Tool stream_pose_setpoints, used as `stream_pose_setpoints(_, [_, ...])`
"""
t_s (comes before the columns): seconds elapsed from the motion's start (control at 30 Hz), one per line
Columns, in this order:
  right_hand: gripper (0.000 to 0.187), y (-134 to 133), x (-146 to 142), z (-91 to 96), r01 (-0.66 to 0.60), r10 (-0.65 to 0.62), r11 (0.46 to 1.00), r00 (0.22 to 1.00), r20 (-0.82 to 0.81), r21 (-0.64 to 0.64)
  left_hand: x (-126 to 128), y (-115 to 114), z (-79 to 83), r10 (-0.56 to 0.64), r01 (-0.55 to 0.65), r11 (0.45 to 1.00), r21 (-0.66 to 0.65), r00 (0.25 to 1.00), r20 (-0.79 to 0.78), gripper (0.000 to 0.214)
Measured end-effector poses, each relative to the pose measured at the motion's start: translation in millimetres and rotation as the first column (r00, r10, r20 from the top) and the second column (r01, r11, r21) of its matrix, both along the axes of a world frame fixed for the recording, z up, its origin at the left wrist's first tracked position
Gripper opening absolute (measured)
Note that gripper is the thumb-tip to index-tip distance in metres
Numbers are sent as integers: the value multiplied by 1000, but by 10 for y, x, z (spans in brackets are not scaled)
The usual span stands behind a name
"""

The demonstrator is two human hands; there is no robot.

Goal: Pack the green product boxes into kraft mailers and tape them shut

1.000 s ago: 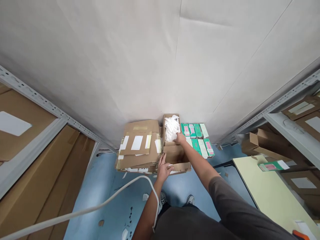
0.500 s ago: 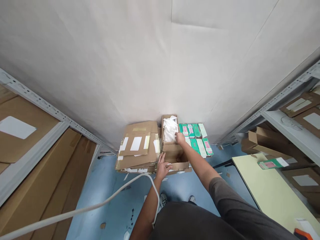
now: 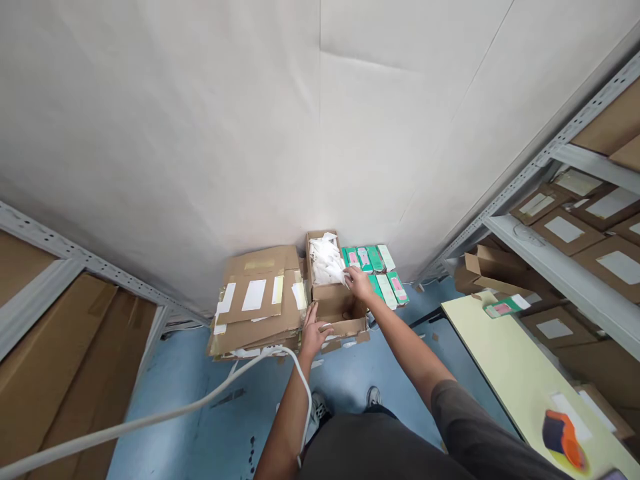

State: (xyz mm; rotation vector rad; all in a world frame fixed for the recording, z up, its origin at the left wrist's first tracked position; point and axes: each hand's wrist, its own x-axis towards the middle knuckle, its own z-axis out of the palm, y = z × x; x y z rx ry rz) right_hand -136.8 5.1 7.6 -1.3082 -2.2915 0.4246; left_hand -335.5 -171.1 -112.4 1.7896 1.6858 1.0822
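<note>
An open cardboard box stands in front of me by the wall, its inside brown and shadowed. My left hand rests on its left edge, fingers stretched and thumb apart. Behind it, a narrower cardboard box holds a heap of crumpled white packets. At that box's right front corner, my right hand has its fingertips closed on a white packet; how much of it they grip is too small to see. Green-and-white cartons stand in rows just right of my right hand.
Flattened cardboard with white labels is stacked on the left. A white hose-like tube crosses the lower left. Shelves with boxes flank both sides. On the right, a pale yellow table carries a green carton and an orange tape dispenser.
The view has swung to the right, showing more of the right shelf and table. My right hand has drawn slightly toward me, with white material now visible at its fingertips. My left hand stays on the box.
</note>
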Motion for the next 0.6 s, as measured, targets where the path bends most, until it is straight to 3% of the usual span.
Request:
stream_pose_setpoints(0.2, [45, -665, 310, -280, -59, 69, 992, 994, 87, -110, 73, -54, 62, -2, 2, 1000, -4, 1000, 9, 12])
stream_pose_setpoints(0.27, [46, -796, 389, -370, -89, 103, 987, 990, 95, -136, 137, -93, 99, 1, -1, 1000, -1, 1000, -8, 13])
stream_pose_setpoints(0.37, [41, -900, 580, -426, -96, 97, 993, 995, 18, -75, 297, -135, 147, -1, 1, 1000, 21, 999, -38, 11])
stream_pose_setpoints(0.47, [40, -948, 943, -368, -79, 79, 997, 995, -65, 2, 578, -125, 189, -17, 19, 1000, 24, 998, -65, 11])
stream_pose_setpoints(0.6, [42, -1012, 1712, -192, 9, -1, 998, 991, -134, 58, 1201, -12, 255, -81, 87, 995, 55, 992, -95, 14])
